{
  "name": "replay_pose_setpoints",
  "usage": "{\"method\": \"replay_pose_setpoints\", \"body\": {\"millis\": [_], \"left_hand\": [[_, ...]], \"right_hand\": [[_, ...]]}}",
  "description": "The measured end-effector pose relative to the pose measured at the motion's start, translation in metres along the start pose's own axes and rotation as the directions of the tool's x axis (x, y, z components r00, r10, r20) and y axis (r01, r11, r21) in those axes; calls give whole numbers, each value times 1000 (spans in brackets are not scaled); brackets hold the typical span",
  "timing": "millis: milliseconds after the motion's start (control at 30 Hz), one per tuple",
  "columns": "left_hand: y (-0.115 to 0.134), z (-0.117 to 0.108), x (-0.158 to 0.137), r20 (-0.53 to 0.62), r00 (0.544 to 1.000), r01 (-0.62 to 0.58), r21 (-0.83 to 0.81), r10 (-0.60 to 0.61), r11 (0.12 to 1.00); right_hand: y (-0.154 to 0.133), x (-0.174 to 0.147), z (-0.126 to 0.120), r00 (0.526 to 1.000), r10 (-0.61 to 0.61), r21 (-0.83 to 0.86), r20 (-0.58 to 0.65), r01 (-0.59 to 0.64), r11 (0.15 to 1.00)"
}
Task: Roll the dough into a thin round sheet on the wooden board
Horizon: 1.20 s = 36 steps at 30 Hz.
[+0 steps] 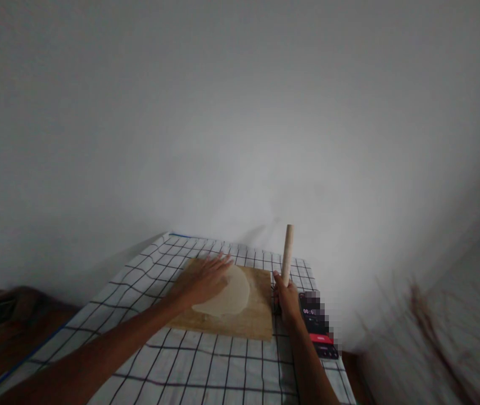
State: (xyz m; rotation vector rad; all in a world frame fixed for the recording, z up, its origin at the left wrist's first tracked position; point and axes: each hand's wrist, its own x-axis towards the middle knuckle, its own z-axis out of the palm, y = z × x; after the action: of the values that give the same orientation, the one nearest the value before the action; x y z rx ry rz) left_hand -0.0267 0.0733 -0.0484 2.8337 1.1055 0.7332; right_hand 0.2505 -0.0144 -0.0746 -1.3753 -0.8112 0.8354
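A flat, roundish sheet of rolled dough lies on a wooden board. My left hand rests flat on the dough's upper left part, its fingers stretched toward the board's far edge. Just beyond the board's right edge, my right hand is closed around the lower end of a wooden rolling pin. The pin points up and away from me, with most of its length showing above the fist.
A white cloth with a dark grid covers the table. At its right edge lies a phone with a lit, partly blurred screen. A pale wall stands behind the table. Dry twigs are at the lower right.
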Motion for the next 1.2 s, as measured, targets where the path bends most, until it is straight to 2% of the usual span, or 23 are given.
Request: {"method": "replay_pose_setpoints", "body": {"millis": [133,333,433,533,667,833,967,1067,1200], "left_hand": [[12,21,-22,18,1000,-26,52,25,998],[-12,16,-4,114,993,27,22,-29,999],[-14,16,-4,78,995,55,32,-57,998],[-5,16,-11,9,993,114,39,-115,993],[9,5,-11,-63,980,192,19,-190,981],[4,-14,11,25,955,296,6,-296,955],[-4,-18,24,102,925,366,10,-365,930],[1,-21,25,136,918,375,9,-373,927],[10,-24,25,127,944,310,-19,-305,951]], "right_hand": [[-8,-6,1,1000,5,11,-1,-5,1000],[-11,-9,0,1000,-15,39,20,14,999],[-11,-9,0,999,-8,64,33,6,998],[-10,-9,0,999,-10,36,33,9,999],[-9,-8,0,999,-25,29,41,24,999],[-7,-6,0,999,-32,55,41,30,998],[-9,-6,0,998,-36,46,43,34,998],[-11,-7,0,999,-25,35,28,24,999],[-13,-7,1,999,-36,28,30,35,999]]}}
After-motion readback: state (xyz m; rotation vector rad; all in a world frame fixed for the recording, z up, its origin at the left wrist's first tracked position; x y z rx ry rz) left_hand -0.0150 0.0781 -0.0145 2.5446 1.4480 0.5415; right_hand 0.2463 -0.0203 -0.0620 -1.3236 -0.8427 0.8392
